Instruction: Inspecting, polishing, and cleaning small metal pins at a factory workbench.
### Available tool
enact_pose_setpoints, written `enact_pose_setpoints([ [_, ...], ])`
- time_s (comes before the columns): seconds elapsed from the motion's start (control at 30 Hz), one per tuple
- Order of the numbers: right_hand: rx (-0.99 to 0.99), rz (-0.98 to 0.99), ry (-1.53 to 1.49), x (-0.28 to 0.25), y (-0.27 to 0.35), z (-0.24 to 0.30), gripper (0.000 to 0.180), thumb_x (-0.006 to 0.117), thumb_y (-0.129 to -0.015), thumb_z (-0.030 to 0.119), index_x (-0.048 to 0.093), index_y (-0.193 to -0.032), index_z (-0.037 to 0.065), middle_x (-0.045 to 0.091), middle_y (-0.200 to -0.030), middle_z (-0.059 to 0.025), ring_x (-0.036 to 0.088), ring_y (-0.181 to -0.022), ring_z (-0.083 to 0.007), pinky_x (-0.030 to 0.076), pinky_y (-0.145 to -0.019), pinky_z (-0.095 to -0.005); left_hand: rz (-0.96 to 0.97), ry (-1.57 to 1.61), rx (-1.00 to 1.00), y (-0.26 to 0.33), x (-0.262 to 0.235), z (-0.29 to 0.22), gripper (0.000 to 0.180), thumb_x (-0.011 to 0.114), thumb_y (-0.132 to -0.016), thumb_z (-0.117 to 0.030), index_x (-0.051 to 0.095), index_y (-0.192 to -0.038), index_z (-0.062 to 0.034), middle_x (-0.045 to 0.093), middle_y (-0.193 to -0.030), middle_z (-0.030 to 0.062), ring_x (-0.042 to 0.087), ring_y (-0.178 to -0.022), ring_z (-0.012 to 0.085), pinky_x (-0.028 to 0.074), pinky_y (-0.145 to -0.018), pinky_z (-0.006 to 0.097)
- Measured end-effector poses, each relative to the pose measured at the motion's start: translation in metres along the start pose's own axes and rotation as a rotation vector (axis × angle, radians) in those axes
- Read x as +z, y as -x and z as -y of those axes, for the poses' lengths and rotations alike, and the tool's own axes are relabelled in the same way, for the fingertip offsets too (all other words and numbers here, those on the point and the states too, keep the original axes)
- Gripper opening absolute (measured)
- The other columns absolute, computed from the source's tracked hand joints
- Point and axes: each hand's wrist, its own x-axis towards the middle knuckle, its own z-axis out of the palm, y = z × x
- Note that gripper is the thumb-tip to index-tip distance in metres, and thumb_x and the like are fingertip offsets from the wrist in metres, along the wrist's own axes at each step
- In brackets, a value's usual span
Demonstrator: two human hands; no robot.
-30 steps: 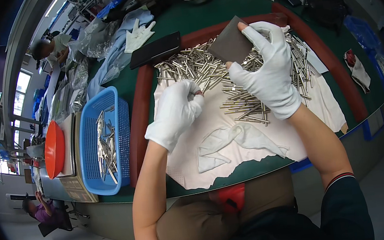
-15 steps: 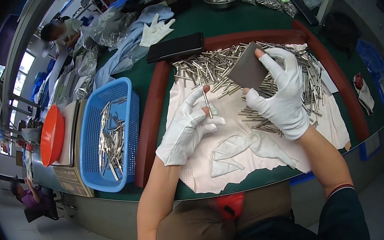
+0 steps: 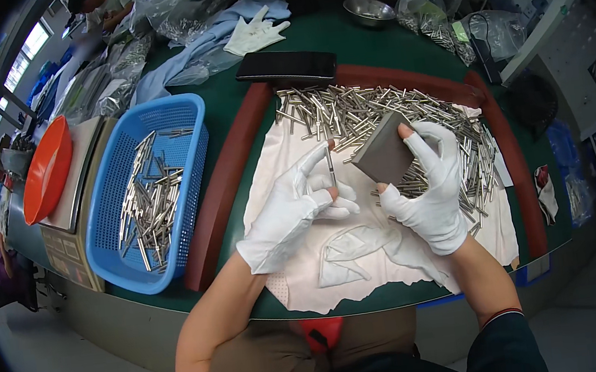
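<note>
Toward the table's (image 3: 325,36) left edge, a part-filled blue basket (image 3: 191,165) stands beyond a reddish-brown rail (image 3: 231,182), a barrier to my left grip (image 3: 289,205), pinched on one metal rod (image 3: 331,167) over the near half; a slack fingertip could drop it. A rumpled white cloth (image 3: 374,242) lies nearby. Piled rods (image 3: 352,110) could scatter if the dark block (image 3: 387,152), clamped in my right grip (image 3: 432,200), dips.

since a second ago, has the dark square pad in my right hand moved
Yes, toward you: the dark square pad, whose corner overlapped the red-brown back rail, now stands clear of it, with metal pins showing between.
</note>
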Motion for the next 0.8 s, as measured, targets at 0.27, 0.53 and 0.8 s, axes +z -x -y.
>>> enact_pose_setpoints([
  [0.27, -0.080, 0.080, 0.015, 0.0013, -0.0011, 0.0001, 0.076, 0.078, -0.058, 0.021, 0.057, -0.130, 0.007, 0.052, -0.119, -0.0144, 0.053, -0.099, -0.0303, 0.042, -0.086, -0.0424, 0.040, -0.115, -0.031, 0.0024, 0.0014, -0.0005, 0.072, 0.053, -0.092, -0.001, 0.019, -0.155, -0.0068, 0.066, -0.092, 0.0134, 0.069, -0.079, 0.0183, 0.057, -0.075, 0.026],
  [0.53, -0.096, 0.105, -0.004, -0.0007, -0.0012, -0.0026, 0.079, 0.077, -0.057, 0.020, 0.056, -0.133, 0.010, 0.054, -0.117, -0.0136, 0.054, -0.100, -0.0302, 0.042, -0.086, -0.0428, 0.139, -0.144, -0.028, 0.0032, 0.0009, -0.0022, 0.072, 0.054, -0.093, -0.008, 0.018, -0.155, -0.0045, 0.063, -0.087, 0.0087, 0.061, -0.066, 0.0115, 0.051, -0.062, 0.024],
  [0.8, -0.130, 0.136, 0.005, -0.0054, -0.0045, -0.0006, 0.075, 0.077, -0.060, 0.015, 0.056, -0.132, 0.006, 0.050, -0.121, -0.0153, 0.053, -0.096, -0.0262, 0.047, -0.082, -0.0365, 0.138, -0.123, -0.036, 0.0027, -0.0004, -0.0029, 0.072, 0.054, -0.094, -0.012, 0.017, -0.155, -0.0025, 0.063, -0.082, 0.0082, 0.060, -0.064, 0.0115, 0.049, -0.061, 0.024],
])
